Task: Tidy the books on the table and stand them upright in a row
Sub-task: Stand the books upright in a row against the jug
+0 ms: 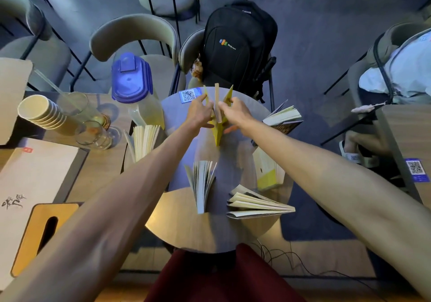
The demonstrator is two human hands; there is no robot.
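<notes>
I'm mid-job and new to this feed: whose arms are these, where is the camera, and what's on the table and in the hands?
No machine here: these are a person's two bare arms, seen from one wide-angle camera worn on the head, looking down. The left hand and right hand both grip a yellow book, opened and standing on end at the far side of the round table. Five other books stand or lie around it, most fanned open. A blue-lidded jug stands to the left; a black backpack sits beyond the table.
</notes>
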